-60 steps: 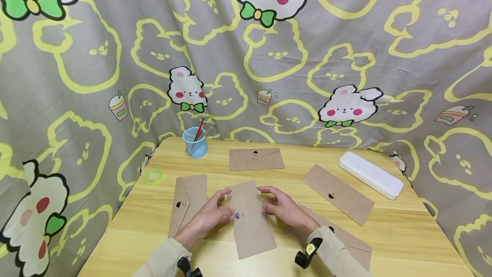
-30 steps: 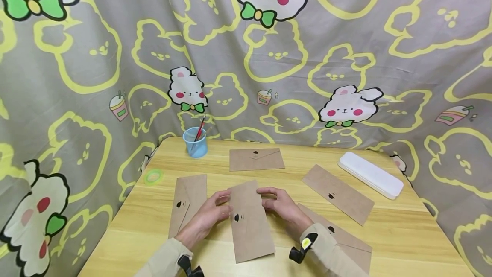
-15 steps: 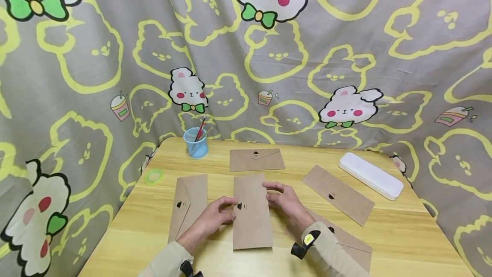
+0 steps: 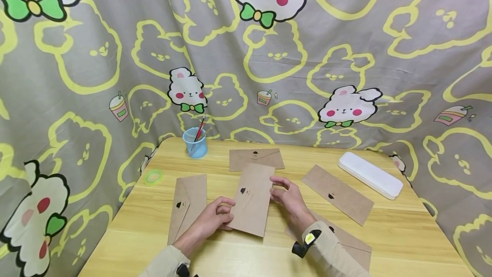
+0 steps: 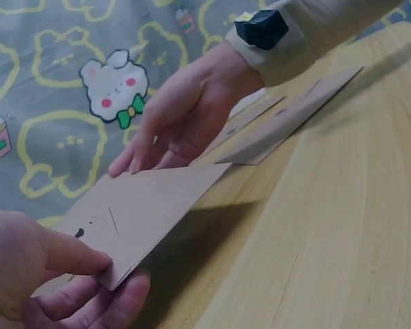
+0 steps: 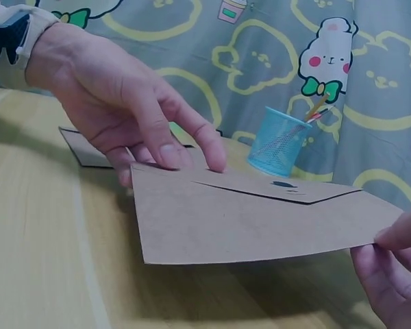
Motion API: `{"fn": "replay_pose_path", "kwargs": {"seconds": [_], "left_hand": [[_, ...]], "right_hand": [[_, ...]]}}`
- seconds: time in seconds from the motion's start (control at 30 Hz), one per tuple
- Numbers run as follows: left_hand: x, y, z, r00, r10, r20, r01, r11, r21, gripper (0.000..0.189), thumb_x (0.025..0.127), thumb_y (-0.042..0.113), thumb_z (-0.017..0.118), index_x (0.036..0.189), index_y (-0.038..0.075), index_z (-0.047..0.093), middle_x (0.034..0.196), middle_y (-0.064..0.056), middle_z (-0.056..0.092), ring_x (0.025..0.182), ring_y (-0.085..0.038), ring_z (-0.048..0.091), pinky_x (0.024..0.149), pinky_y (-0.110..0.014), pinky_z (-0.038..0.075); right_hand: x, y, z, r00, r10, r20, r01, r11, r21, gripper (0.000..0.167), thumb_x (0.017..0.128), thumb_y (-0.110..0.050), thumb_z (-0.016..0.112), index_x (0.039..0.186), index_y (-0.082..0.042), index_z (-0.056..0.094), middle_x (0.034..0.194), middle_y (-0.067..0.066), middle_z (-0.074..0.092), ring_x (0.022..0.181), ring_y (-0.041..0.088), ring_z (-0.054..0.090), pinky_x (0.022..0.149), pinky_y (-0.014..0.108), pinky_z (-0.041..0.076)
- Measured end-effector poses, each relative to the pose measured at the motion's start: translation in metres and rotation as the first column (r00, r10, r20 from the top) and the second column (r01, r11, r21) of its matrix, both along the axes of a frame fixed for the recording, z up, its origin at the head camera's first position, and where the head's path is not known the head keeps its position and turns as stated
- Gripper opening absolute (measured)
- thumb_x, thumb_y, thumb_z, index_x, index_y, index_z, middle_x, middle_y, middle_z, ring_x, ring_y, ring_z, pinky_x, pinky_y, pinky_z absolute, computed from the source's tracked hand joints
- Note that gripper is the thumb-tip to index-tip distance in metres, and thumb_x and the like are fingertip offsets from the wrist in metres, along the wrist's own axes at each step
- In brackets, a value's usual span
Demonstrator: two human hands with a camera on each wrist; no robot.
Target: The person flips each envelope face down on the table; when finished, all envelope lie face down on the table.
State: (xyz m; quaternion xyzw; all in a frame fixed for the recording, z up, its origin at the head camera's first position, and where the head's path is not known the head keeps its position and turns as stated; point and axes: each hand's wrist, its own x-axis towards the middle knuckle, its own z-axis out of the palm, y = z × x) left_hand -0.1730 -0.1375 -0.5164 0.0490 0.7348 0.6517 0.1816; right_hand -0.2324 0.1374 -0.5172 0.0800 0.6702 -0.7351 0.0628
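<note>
I have the patterned curtain (image 4: 153, 8) across the top of the frame and the wooden table (image 4: 238, 262) below. Mid-frame, tilted and clear of the wood, is the held envelope (image 4: 255, 211); four other envelopes (image 4: 342, 196) lie at left, upper centre and right. A white case (image 4: 370, 174) sits mid-right. The left hand (image 4: 211, 219) pinches the held envelope's left edge near its lower corner; the right hand (image 4: 290, 198) pinches its upper right edge. I judge the step as angling it mid-air; the next move calls for even grip. A blue cup (image 4: 196, 147) stands left of centre.
</note>
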Motion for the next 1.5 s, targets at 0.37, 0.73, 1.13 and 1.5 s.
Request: {"fn": "replay_pose_path", "kwargs": {"seconds": [0.37,0.73,1.13,1.5], "left_hand": [[0.0,-0.006,0.002,0.998,-0.061,0.016,0.061,0.998,-0.002,0.042,0.105,0.003,0.068,0.145,-0.001,0.059,0.126,-0.019,0.073,0.078,-0.019,0.071,0.074,-0.037,0.07],[-0.004,-0.018,0.006,0.995,-0.098,-0.006,0.097,0.994,-0.047,0.036,0.108,0.01,0.068,0.141,-0.001,0.06,0.111,-0.015,0.079,0.08,-0.018,0.068,0.06,-0.027,0.063],[-0.012,-0.036,0.003,0.999,-0.018,0.032,0.018,1.0,0.003,0.031,0.11,0.014,0.063,0.134,-0.006,0.063,0.092,-0.001,0.071,0.081,-0.013,0.067,0.071,-0.029,0.069],[-0.016,-0.051,0.005,0.996,-0.013,0.086,0.002,0.992,0.128,0.039,0.109,0.001,0.058,0.144,-0.015,0.056,0.107,-0.008,0.071,0.097,-0.015,0.071,0.094,-0.03,0.068]], "right_hand": [[-0.006,0.013,-0.003,0.999,-0.028,-0.042,0.029,0.999,0.033,0.038,0.101,0.004,0.065,0.14,0.005,0.065,0.127,0.013,0.061,0.093,0.012,0.062,0.08,0.022,0.063],[-0.006,0.035,-0.004,1.0,-0.016,-0.024,0.016,1.0,0.013,0.031,0.106,-0.002,0.066,0.136,0.008,0.067,0.115,0.005,0.069,0.092,0.012,0.067,0.078,0.022,0.064],[0.004,0.054,-0.005,0.998,0.065,-0.013,-0.066,0.997,-0.043,0.034,0.106,0.003,0.064,0.139,0.013,0.063,0.111,0.006,0.076,0.09,0.014,0.074,0.092,0.03,0.068],[0.011,0.065,-0.003,0.986,0.167,-0.017,-0.167,0.986,0.028,0.032,0.109,0.0,0.06,0.138,0.013,0.061,0.107,0.009,0.068,0.093,0.017,0.072,0.09,0.029,0.068]]}}
